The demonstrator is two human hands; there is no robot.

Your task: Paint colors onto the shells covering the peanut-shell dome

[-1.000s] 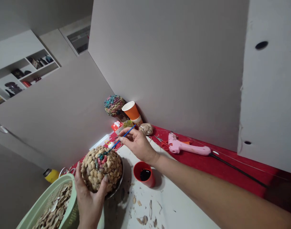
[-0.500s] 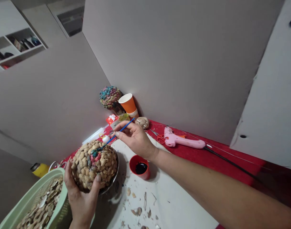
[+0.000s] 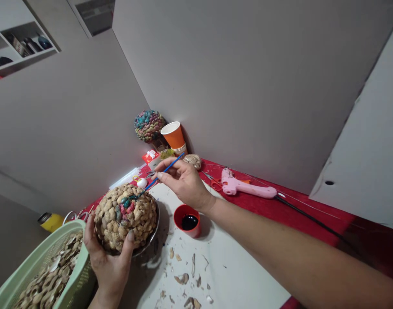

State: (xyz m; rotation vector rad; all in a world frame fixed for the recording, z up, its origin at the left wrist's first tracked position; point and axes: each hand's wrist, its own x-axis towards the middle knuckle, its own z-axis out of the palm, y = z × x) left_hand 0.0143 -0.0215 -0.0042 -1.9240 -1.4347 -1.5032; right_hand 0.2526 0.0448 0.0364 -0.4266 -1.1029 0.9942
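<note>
No lettering can be read on anything here.

- Your brush [image 3: 164,171] is blue.
- The shell ball [image 3: 132,214] is tan, with teal, pink and grey patches.
- The cup [image 3: 187,220] is red, its liquid [image 3: 189,222] nearly black.
- The glue gun [image 3: 248,187] is pink.
- The basket [image 3: 80,266] is pale green.
- The far ball [image 3: 148,125] mixes blue, pink and yellow.

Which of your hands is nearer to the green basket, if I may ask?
Left: the left hand cups the shell-covered ball beside the green basket; the right hand is farther off, past the ball.
</note>
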